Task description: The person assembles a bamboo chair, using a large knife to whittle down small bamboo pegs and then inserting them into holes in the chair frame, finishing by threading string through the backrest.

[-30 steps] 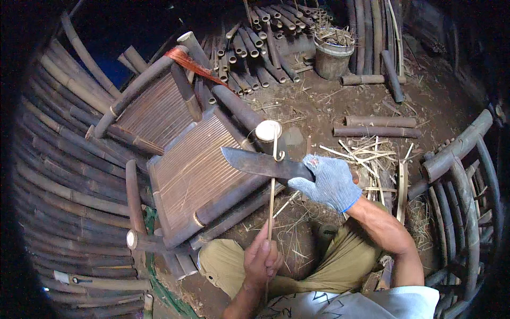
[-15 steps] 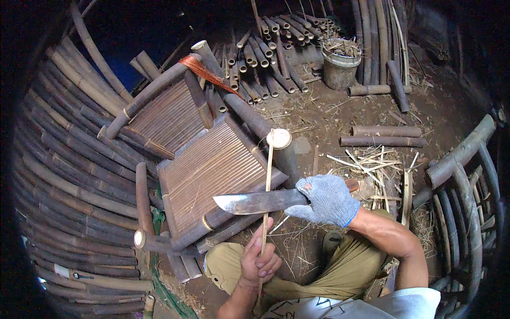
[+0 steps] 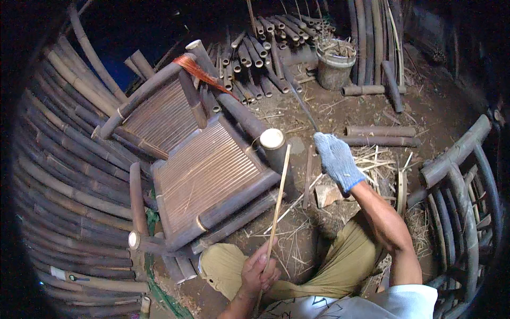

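My bare left hand point(image 3: 260, 271) is closed around a thin bamboo strip point(image 3: 278, 207), which stands up at a slant above my knee. My right hand point(image 3: 339, 162), in a grey-blue knitted glove, grips a machete point(image 3: 304, 106); its handle is hidden in the glove. The blade shows almost edge-on, pointing away and to the left, apart from the strip. Left of both hands stands a dark bamboo chair point(image 3: 212, 165) with a slatted seat. Below the glove, a wooden block point(image 3: 328, 195) rests on the ground.
Pale bamboo shavings point(image 3: 380, 162) lie right of the gloved hand. Cut bamboo tubes point(image 3: 380, 141) lie beyond them. A bucket of scraps point(image 3: 336, 72) and stacked poles point(image 3: 260, 53) stand farther back. Long poles point(image 3: 79, 196) line the left; a bamboo frame point(image 3: 457, 154) stands at right.
My right hand has risen away from me, swinging the machete off the strip from broadside to nearly edge-on. The strip's top has tilted right, away from the chair's arm, still in my left hand.
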Demonstrator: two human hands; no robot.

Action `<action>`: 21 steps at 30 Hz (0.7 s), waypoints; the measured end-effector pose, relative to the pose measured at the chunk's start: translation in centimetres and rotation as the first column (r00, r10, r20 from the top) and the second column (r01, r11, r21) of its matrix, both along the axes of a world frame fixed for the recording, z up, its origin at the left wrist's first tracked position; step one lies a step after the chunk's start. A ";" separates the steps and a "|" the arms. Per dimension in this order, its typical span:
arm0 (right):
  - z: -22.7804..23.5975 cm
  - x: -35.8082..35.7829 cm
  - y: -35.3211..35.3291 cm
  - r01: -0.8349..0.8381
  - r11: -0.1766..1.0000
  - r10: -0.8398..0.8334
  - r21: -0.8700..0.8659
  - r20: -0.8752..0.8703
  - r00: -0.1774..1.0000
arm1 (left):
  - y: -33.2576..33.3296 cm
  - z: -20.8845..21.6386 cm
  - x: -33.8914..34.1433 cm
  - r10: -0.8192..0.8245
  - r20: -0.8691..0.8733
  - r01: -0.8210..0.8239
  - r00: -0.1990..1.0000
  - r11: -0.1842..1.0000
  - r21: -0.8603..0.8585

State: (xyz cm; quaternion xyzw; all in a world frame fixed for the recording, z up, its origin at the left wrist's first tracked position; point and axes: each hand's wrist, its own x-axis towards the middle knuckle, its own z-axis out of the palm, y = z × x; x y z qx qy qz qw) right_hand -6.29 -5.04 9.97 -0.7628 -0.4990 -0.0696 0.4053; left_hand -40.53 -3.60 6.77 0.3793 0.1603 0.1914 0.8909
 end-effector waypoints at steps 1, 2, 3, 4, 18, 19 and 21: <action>0.6 -0.4 -0.3 -0.047 0.999 0.047 0.021 0.021 0.999 | 0.0 0.3 0.0 0.006 -0.007 -0.006 1.000 1.000 -0.001; 0.6 -1.2 -1.2 -0.078 0.996 0.078 0.032 0.022 0.997 | -0.1 0.2 -0.2 -0.005 -0.032 0.004 0.999 1.000 -0.013; 1.1 -1.9 -1.6 -0.146 0.987 0.147 -0.069 0.010 0.989 | 0.1 -0.8 0.4 -0.001 0.005 0.001 1.000 1.000 -0.015; -0.4 -2.4 -1.0 -0.204 0.972 0.178 0.114 0.203 0.963 | -0.3 -1.0 0.5 0.005 -0.122 0.010 0.992 0.992 0.127; 0.5 -4.9 -1.6 -0.038 0.975 0.086 0.218 -0.212 0.974 | 0.6 2.1 7.0 0.252 -0.249 -0.054 0.935 0.796 0.603; 0.3 -5.4 -2.0 -0.010 0.998 0.024 0.061 -0.236 0.971 | 1.3 2.2 7.2 0.282 -0.191 -0.090 0.940 0.747 0.658; 0.8 -6.3 -3.0 -0.077 0.997 0.078 0.013 -0.100 0.992 | 2.1 2.2 7.0 0.324 -0.176 -0.133 0.930 0.740 0.659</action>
